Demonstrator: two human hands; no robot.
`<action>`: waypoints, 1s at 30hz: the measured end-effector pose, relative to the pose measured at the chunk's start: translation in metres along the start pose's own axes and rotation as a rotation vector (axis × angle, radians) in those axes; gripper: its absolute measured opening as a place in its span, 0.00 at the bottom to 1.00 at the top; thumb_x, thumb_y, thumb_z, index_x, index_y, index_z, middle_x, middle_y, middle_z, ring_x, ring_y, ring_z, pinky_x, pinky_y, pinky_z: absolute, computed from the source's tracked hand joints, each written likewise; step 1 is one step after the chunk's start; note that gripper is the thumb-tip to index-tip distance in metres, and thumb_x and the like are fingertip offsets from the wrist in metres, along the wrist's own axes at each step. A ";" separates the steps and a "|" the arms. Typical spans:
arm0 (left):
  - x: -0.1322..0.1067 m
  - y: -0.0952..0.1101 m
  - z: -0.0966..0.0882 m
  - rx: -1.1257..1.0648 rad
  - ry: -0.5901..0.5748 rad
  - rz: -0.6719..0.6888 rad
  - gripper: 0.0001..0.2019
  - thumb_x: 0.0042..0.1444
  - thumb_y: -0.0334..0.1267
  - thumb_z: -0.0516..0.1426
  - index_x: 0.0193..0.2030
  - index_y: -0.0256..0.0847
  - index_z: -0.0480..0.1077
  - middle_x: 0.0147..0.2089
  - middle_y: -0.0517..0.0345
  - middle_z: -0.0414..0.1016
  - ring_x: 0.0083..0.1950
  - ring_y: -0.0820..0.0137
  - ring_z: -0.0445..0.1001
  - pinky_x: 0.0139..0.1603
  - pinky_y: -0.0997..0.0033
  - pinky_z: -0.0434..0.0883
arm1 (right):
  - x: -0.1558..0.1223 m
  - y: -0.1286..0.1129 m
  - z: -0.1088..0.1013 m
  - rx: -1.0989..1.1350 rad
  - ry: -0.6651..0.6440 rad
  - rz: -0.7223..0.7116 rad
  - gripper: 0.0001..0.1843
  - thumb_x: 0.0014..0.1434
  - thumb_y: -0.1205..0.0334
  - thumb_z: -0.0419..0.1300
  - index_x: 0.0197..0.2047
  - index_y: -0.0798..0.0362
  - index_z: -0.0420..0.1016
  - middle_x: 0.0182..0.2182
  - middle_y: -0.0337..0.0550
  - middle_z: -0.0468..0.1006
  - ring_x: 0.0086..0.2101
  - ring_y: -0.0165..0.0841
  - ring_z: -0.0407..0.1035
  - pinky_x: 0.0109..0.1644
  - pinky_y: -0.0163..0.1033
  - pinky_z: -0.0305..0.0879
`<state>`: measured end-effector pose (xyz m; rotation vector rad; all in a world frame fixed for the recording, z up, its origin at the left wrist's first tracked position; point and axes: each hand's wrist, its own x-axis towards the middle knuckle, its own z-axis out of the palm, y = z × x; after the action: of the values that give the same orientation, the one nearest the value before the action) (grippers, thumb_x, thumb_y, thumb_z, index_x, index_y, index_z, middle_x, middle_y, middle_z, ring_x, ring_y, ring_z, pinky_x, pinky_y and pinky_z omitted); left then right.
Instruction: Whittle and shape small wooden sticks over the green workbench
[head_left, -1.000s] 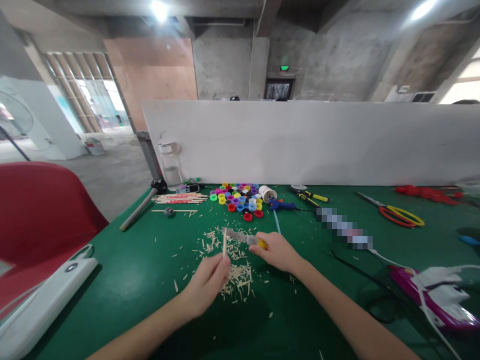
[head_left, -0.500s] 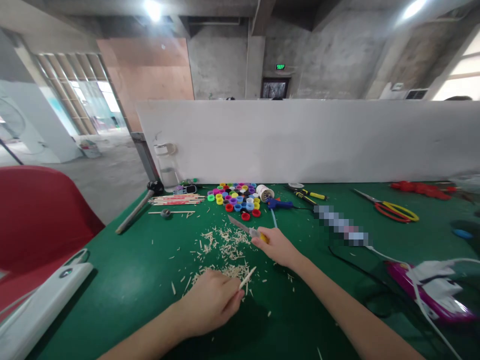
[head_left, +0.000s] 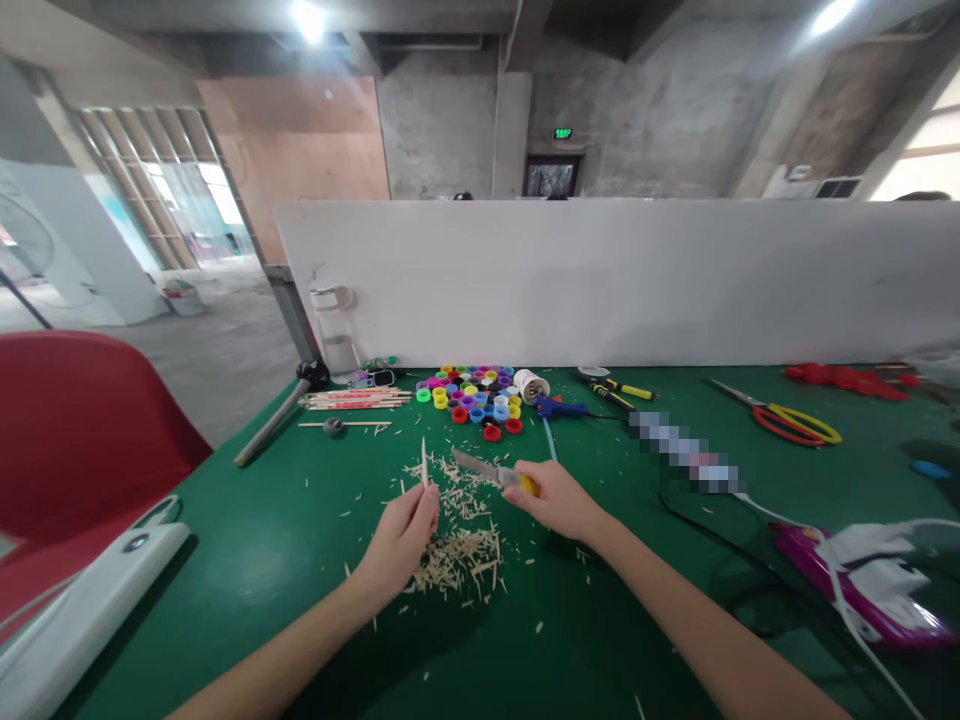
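As left grip (head_left: 403, 528) pinches stick (head_left: 424, 465) upright, right grip (head_left: 549, 492) clasps knife (head_left: 491, 471); keep strokes shallow, outward, above left grip; knife's angle hard to judge.

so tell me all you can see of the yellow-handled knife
The yellow-handled knife has a narrow, grey, metal-looking blade and a paler grey section between blade and handle. The bare right hand grips the handle, hiding most of it. The blade points left and away from the person, above scattered, pale wood shavings. It is apart from the pale, pointed wooden stick. Only that hand visibly touches it.
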<state>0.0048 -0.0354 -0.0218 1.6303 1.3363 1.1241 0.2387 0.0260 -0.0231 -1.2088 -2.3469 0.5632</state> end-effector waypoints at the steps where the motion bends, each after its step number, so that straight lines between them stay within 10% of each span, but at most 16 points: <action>1: -0.002 0.000 0.000 0.046 -0.032 0.026 0.20 0.63 0.49 0.44 0.22 0.42 0.55 0.19 0.66 0.54 0.21 0.75 0.53 0.22 0.75 0.53 | 0.000 0.000 0.001 -0.041 -0.017 -0.014 0.27 0.59 0.36 0.47 0.24 0.51 0.57 0.19 0.33 0.59 0.21 0.26 0.52 0.26 0.35 0.42; 10: -0.025 0.002 0.005 0.767 -0.374 0.663 0.14 0.63 0.35 0.44 0.29 0.40 0.65 0.24 0.58 0.66 0.24 0.72 0.58 0.28 0.69 0.52 | 0.003 -0.001 0.002 -0.020 0.045 0.054 0.28 0.58 0.35 0.47 0.23 0.51 0.54 0.19 0.33 0.57 0.21 0.26 0.52 0.26 0.35 0.42; 14: -0.020 0.001 0.002 0.516 -0.311 0.439 0.16 0.64 0.39 0.43 0.27 0.40 0.62 0.21 0.62 0.60 0.21 0.74 0.55 0.25 0.71 0.52 | 0.003 0.004 0.002 0.010 0.023 0.053 0.28 0.57 0.35 0.48 0.24 0.51 0.55 0.19 0.33 0.57 0.21 0.26 0.52 0.26 0.34 0.43; 19: -0.005 -0.004 0.001 0.001 0.035 -0.028 0.21 0.62 0.50 0.44 0.21 0.42 0.54 0.19 0.66 0.53 0.20 0.75 0.52 0.21 0.75 0.52 | 0.000 0.010 -0.002 0.202 0.111 0.023 0.28 0.60 0.35 0.42 0.23 0.51 0.53 0.19 0.32 0.53 0.21 0.25 0.48 0.26 0.34 0.44; 23: -0.002 -0.004 0.002 -0.102 -0.004 -0.130 0.22 0.61 0.52 0.43 0.19 0.43 0.53 0.16 0.67 0.51 0.18 0.75 0.52 0.20 0.75 0.53 | -0.002 0.005 -0.003 0.131 0.014 -0.030 0.28 0.59 0.35 0.45 0.24 0.51 0.55 0.18 0.32 0.54 0.20 0.25 0.49 0.25 0.34 0.44; 30: -0.030 0.012 0.007 0.557 -0.537 0.534 0.15 0.63 0.37 0.44 0.26 0.41 0.60 0.21 0.63 0.60 0.21 0.74 0.51 0.25 0.69 0.49 | 0.002 0.004 -0.001 0.104 0.019 0.013 0.27 0.60 0.37 0.44 0.25 0.51 0.58 0.19 0.33 0.57 0.21 0.25 0.51 0.26 0.35 0.45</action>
<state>0.0128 -0.0670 -0.0181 2.5767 0.9133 0.5111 0.2411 0.0296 -0.0238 -1.1779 -2.2663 0.6664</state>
